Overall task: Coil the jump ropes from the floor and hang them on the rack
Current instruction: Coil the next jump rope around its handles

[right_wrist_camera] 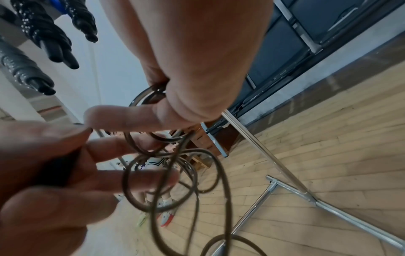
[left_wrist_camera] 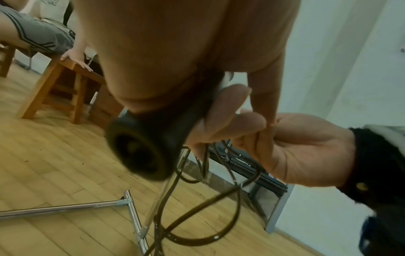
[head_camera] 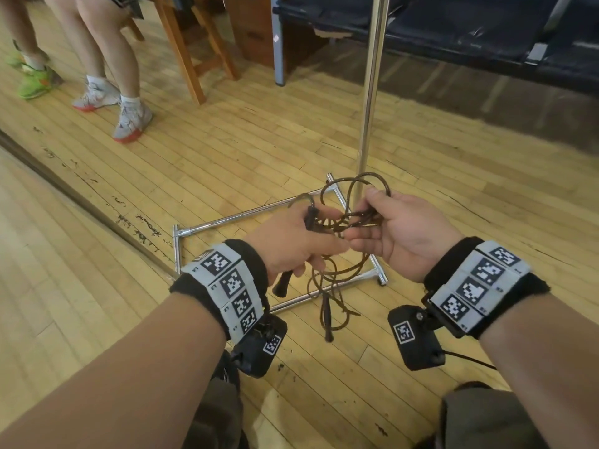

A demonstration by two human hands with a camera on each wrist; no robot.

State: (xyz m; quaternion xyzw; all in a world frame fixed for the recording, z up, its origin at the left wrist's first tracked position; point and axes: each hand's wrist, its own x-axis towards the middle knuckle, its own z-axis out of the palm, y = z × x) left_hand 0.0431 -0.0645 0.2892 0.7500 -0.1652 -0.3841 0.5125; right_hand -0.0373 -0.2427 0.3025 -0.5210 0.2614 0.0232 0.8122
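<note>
Wooden floorboards [head_camera: 227, 150] run under us, with the chrome rack [head_camera: 372, 92] rising at twelve o'clock and other ropes [right_wrist_camera: 43, 34] already hanging from it in the right wrist view. We hold the brown jump rope [head_camera: 337, 277] between both hands: our left hand [head_camera: 291, 244] curls round one black handle [head_camera: 282, 283], our right hand [head_camera: 405, 234] pinches a bundle of loops, and the two hands nearly touch. The second handle [head_camera: 328, 319] dangles at six o'clock, off the floor as far as we can tell. The loops look uneven and crossed. We should probably gather them to matching length, keep each turn lying the same way, and bring the loose handle up beside the first before lifting toward the rack.
</note>
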